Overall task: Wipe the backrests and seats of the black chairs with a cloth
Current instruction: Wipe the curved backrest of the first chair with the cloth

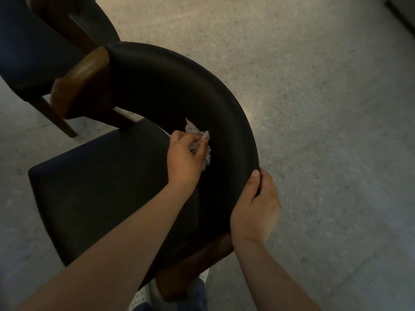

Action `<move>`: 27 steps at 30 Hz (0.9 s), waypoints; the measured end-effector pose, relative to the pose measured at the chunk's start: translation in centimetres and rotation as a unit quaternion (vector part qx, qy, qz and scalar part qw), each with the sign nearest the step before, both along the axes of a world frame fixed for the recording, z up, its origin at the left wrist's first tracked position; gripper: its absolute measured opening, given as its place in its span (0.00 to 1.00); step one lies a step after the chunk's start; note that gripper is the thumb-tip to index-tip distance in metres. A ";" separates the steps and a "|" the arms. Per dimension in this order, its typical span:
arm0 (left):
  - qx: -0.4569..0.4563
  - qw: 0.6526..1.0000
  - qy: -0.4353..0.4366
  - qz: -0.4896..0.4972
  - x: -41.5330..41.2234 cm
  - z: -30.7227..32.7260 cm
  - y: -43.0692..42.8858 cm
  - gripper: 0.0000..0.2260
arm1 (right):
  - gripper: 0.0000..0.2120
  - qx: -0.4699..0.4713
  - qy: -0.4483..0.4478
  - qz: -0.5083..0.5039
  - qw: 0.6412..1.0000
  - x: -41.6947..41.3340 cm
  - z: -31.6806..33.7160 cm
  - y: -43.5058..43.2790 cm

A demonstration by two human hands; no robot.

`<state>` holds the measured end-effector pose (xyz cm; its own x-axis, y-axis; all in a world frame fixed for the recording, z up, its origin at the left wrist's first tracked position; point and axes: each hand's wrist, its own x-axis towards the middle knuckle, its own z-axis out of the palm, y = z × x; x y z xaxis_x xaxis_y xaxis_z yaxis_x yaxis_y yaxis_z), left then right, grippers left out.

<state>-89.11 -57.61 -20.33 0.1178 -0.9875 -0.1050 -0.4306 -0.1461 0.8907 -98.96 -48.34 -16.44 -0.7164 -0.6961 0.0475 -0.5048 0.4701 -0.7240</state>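
Note:
A black chair fills the middle of the head view, with a curved black backrest [179, 90] and a flat black seat [96, 187]. My left hand [185, 157] grips a crumpled grey-white cloth [201, 144] and presses it against the inner face of the backrest, low down near the seat. My right hand [254, 208] grips the backrest's top edge at its near end, thumb on the inside, fingers hidden behind the rim.
Brown wooden arm ends [78, 86] cap the backrest on both sides. A second dark chair [29, 52] stands at the upper left, close to the first. Speckled grey floor [325, 108] spreads to the right. My white shoes [141, 297] show below the chair.

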 end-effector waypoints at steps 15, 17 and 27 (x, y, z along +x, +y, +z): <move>0.147 0.989 0.011 0.031 3.3 -4.6 1.8 0.10 | 0.28 -0.010 0.007 0.001 1.000 -0.2 -0.2 0.2; 0.065 0.997 0.032 0.030 2.7 -3.6 2.1 0.09 | 0.27 -0.007 0.008 0.003 1.000 -0.2 -0.3 0.1; 0.274 0.960 0.034 -0.055 4.1 -4.2 1.8 0.06 | 0.18 -0.003 -0.004 0.004 1.000 -0.2 -0.1 0.2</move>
<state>-85.02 -55.77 -24.51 -0.0096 -0.7877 -0.6160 -0.4137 -0.5577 0.7196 -99.12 -48.15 -16.55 -0.7109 -0.7017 0.0464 -0.5033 0.4616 -0.7305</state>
